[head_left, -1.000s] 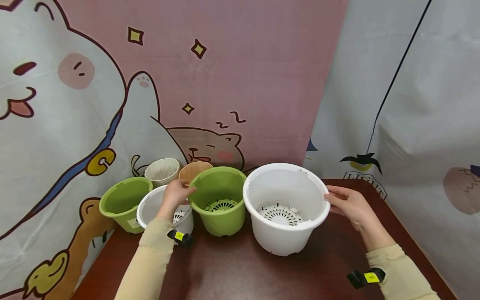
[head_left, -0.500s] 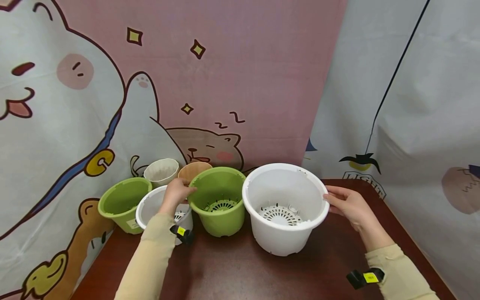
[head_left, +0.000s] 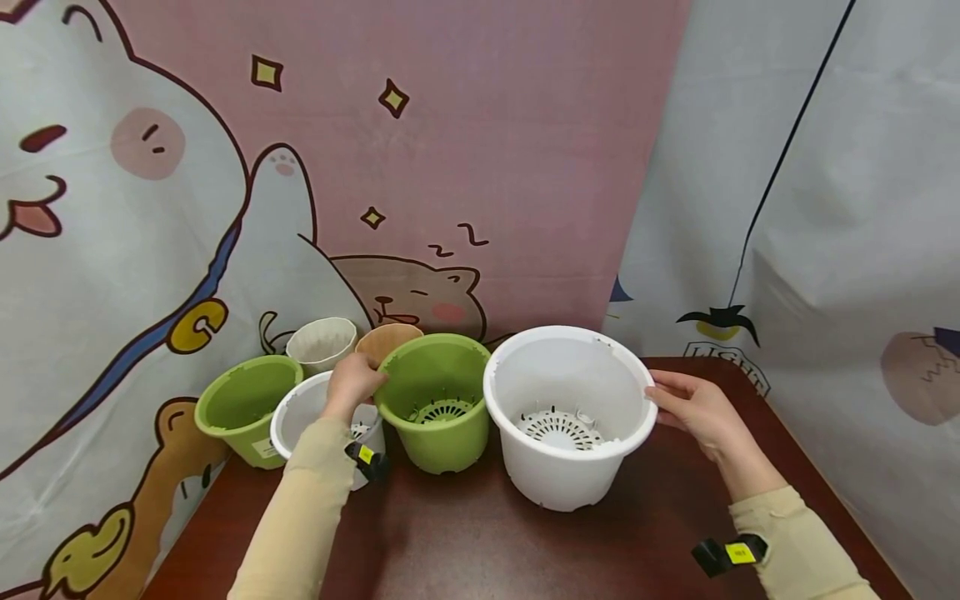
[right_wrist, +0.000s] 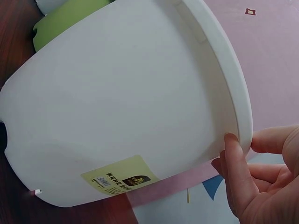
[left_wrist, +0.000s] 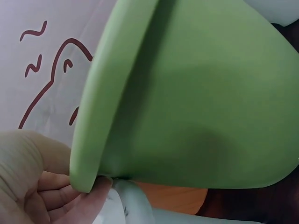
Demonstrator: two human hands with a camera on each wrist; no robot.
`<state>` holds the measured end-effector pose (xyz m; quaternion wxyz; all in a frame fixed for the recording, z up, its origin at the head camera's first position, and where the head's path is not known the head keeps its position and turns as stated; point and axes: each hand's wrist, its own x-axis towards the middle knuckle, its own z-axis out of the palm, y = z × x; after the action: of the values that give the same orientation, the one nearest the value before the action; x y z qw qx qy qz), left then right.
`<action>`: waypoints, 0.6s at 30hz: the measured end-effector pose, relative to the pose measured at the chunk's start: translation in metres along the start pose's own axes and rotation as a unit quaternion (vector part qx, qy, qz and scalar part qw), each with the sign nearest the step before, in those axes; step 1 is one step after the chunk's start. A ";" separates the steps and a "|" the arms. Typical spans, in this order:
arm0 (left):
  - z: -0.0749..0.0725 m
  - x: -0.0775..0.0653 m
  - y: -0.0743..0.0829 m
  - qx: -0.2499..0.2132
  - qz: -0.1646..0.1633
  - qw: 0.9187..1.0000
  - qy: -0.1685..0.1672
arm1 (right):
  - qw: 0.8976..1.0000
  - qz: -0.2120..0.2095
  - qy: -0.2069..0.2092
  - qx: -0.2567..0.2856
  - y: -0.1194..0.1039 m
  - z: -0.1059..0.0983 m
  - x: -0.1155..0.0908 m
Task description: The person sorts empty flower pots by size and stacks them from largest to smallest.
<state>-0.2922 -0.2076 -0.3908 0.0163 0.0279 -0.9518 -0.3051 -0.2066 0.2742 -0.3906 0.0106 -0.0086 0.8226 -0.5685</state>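
Note:
In the head view a large white flowerpot stands upright at centre right, slots in its floor. My right hand pinches its right rim; the right wrist view shows fingertips under the lip and a printed label on the wall. Left of it, its rim close to the white one, is a green flowerpot. My left hand pinches the green pot's left rim, and the left wrist view shows the rim between thumb and fingers. A smaller white flowerpot sits beneath my left wrist, partly hidden.
Another green flowerpot stands at the far left. Behind are a cream fluted pot and an orange pot, the latter partly covered. The dark brown table ends against a printed cloth backdrop.
Both hands keep their hold on the rims and the pots stay in place. The whole head view has shifted very slightly left; my left wrist has turned a little.

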 end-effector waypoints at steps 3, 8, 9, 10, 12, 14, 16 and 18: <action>0.000 -0.001 0.002 0.015 -0.002 1.000 0.002 | 1.000 0.001 0.000 -0.003 0.000 0.000 0.000; 0.000 -0.002 0.005 0.042 -0.008 0.999 0.009 | 1.000 0.000 0.002 -0.008 0.000 0.001 0.000; 0.000 -0.002 0.005 0.046 -0.010 0.999 0.012 | 1.000 0.000 0.002 -0.008 0.000 0.001 0.000; 0.000 -0.001 0.005 0.049 -0.011 0.999 0.014 | 1.000 -0.001 0.003 -0.008 0.000 0.001 0.000; -0.001 -0.001 0.006 0.047 -0.014 0.999 0.018 | 1.000 -0.001 0.004 -0.007 0.000 0.001 0.000; -0.003 0.000 0.007 0.040 -0.012 0.999 0.020 | 1.000 0.000 0.005 -0.006 0.001 0.001 0.000; -0.004 0.001 0.007 0.032 -0.011 0.999 0.023 | 1.000 0.000 0.006 -0.008 0.001 0.001 0.000; -0.005 0.002 0.007 0.028 -0.006 0.999 0.026 | 1.000 0.001 0.006 -0.008 0.001 0.002 0.000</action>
<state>-0.2938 -0.2049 -0.3829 0.0388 0.0419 -0.9591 -0.2774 -0.2068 0.2729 -0.3922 0.0065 -0.0048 0.8273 -0.5616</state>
